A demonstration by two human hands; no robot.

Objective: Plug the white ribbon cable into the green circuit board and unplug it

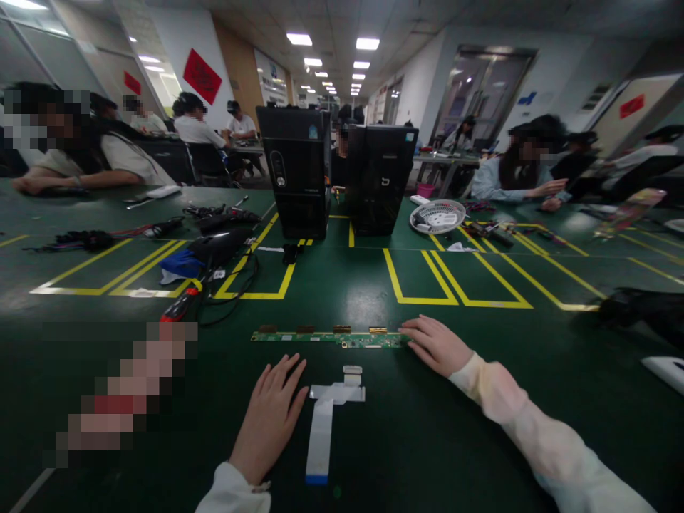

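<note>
Nearest me, a white ribbon cable (320, 434) lay folded on the dark green table (481, 442), its blue-tipped end toward me and its connector (353, 370) at the far end. I had the left hand (271, 415) just left of it, palm down, fingers spread wide and, as far as I could see, holding nothing; the thumb came right beside the cable's crosswise fold, though I could not tell whether they touched. A little farther out, a long, narrow green circuit board (299, 338) lay crosswise beyond the cable, with coppery tabs (342, 329) along its far edge. The right hand (439, 347) reached in from the right, fingers outstretched and slightly parted, tips at the board's right end; I could not tell whether they pinched it or merely rested there.

Off to the left I saw a red-and-black handle (180, 305), and beyond it a blue cloth-like item (184, 263). Yellow tape outlines (426, 301) marked the table farther out. Past them a black computer tower (299, 171) stood upright, with a second black tower (382, 178) apart to its right, then a round white grille (437, 216). Deeper in, a person (491, 178) in pale blue sleeves sat at the right, under rows of ceiling lights (368, 43).
</note>
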